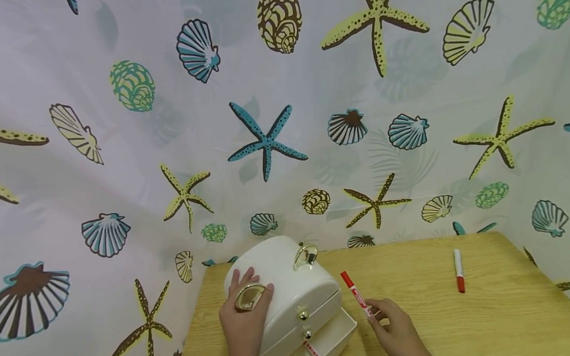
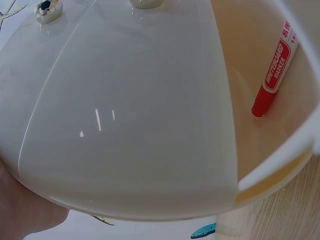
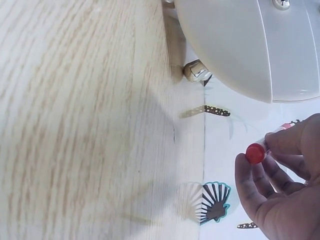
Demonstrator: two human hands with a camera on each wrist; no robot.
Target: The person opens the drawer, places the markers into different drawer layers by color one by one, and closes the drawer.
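Note:
A white storage box (image 1: 290,289) with rounded sides, gold ring handles and small gold knobs stands tilted toward the viewer at the table's left. My left hand (image 1: 245,318) rests on its top, fingers spread either side of the near gold handle (image 1: 250,297). The lowest drawer (image 1: 345,329) is pulled out, and a red-capped whiteboard marker (image 2: 277,67) lies inside. To the right of the box, my right hand (image 1: 394,324) pinches a second red and white marker (image 1: 356,294) near one end, the other end pointing up and away. In the right wrist view, its red end (image 3: 255,153) shows between the fingers.
Another marker (image 1: 459,271), white with a red cap, lies on the wooden table (image 1: 413,268) at the right. A curtain (image 1: 310,92) printed with shells and starfish hangs behind and at both sides. The second gold handle (image 1: 306,255) sticks out at the box's far side.

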